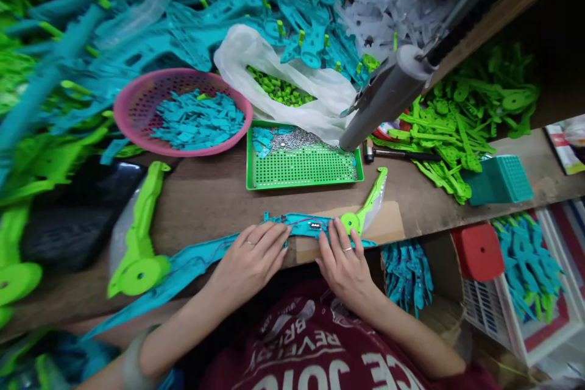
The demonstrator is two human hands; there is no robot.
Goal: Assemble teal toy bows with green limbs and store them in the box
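Note:
A long turquoise plastic toy shell half (pixel 194 258) lies along the table's front edge, its inside facing up. Thin wires and a small dark electronic part (pixel 314 226) show in its middle. My left hand (pixel 256 250) grips the shell left of this part, fingers bent over it. On the other side my right hand (pixel 343 256) holds the shell, fingertips at its wires. A lime-green curved arm with a clear blade-like piece (pixel 368 207) joins the shell beside my right fingers. At the left lies another lime-green arm (pixel 141 237), its round end touching or overlapping the shell.
Beyond my hands stand a green perforated tray (pixel 306 167) of screws and a pink basket (pixel 132 125) of turquoise pieces. A white bag (pixel 242 52) holds green caps. A grey electric screwdriver (pixel 388 97) hangs at right, near a hammer (pixel 402 153). Cardboard (pixel 386 222) lies under the shell.

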